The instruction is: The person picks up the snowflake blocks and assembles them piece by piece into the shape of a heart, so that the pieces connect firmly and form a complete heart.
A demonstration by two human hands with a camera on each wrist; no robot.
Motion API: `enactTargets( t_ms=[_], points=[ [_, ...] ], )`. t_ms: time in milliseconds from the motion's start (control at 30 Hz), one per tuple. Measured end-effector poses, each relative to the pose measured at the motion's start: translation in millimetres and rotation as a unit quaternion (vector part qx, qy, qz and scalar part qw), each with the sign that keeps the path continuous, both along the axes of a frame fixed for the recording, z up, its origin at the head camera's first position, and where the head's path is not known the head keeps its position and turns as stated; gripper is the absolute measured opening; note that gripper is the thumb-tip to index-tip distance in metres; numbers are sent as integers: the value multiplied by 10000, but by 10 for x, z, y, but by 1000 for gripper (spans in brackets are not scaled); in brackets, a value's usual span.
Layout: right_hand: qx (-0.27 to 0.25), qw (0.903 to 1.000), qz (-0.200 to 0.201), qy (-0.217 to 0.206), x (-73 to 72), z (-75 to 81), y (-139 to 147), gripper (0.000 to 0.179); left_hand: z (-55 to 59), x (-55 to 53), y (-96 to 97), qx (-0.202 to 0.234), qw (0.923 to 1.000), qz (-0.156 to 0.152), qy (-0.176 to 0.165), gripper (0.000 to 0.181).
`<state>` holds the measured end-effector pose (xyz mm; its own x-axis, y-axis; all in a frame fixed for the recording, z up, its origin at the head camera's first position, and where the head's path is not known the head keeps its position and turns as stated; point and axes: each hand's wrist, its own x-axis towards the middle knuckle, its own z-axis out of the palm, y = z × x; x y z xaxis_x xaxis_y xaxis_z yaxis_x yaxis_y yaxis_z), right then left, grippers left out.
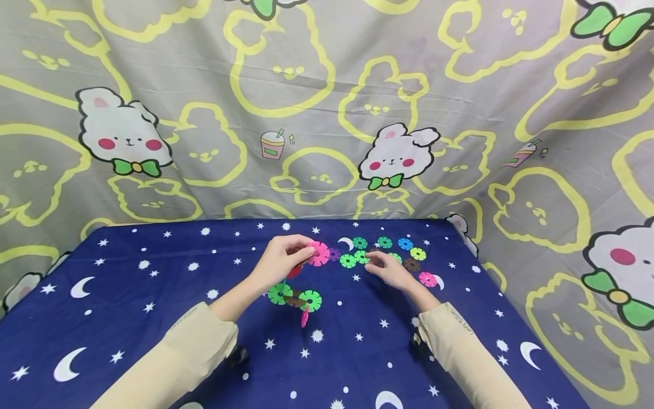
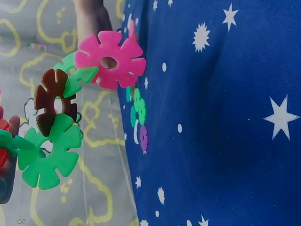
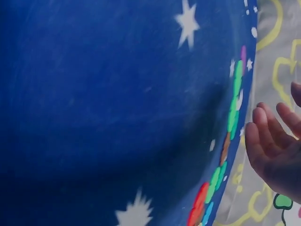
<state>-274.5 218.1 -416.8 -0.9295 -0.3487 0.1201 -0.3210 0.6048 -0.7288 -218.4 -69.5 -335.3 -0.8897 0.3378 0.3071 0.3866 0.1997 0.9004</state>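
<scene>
My left hand (image 1: pixel 280 261) pinches a pink notched plastic disc (image 1: pixel 319 254) between thumb and fingers. From it hangs a joined chain of such discs: a red one (image 1: pixel 293 271), green discs (image 1: pixel 310 300), a brown disc (image 2: pixel 55 101) and a pink disc (image 2: pixel 110 61) at the end. The chain is held above the table. In the left wrist view only the hand's fingertips show at the left edge. My right hand (image 1: pixel 390 271), fingers loosely bent and holding nothing, hovers over the loose discs; in the right wrist view its fingers (image 3: pixel 270 134) are spread a little apart.
Several loose notched discs lie at the table's back right: green (image 1: pixel 384 242), blue (image 1: pixel 406 243), yellow (image 1: pixel 418 254), brown (image 1: pixel 411 264), purple (image 1: pixel 334 254) and pink (image 1: pixel 428 279). A dark blue star-patterned cloth (image 1: pixel 153 335) covers the table. A patterned curtain (image 1: pixel 317 68) hangs behind it.
</scene>
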Motion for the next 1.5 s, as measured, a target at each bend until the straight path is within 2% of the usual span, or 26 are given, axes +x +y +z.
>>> enactTargets(
  t_ms=[200,433,767,1100,1300,1400,1500],
  points=[
    [299,9980,366,-414,-61,-93,-42,44,3,14,3,15,9999,-86,-89,16],
    [747,9912,745,-804,-101,-93,-192,56,-2,24,15,47,9998,-195,-45,17],
    [1249,9842,1039,-703,-110,-55,-243,53,-15,16,5,-3,9998,-194,-26,17],
    [1379,9835,1066,-490,-122,-70,-277,55,-7,9,6,-12,9999,-161,-8,17],
    [1285,9846,1103,-434,-118,-88,-280,51,-22,-2,6,-17,9998,-174,-13,18],
    [1241,9853,1086,-438,-129,-82,-283,49,-19,0,3,-13,9998,-176,-9,18],
    [1190,9855,1029,-642,-138,-67,-286,50,-15,5,1,2,9998,-194,-1,18]
  ],
)
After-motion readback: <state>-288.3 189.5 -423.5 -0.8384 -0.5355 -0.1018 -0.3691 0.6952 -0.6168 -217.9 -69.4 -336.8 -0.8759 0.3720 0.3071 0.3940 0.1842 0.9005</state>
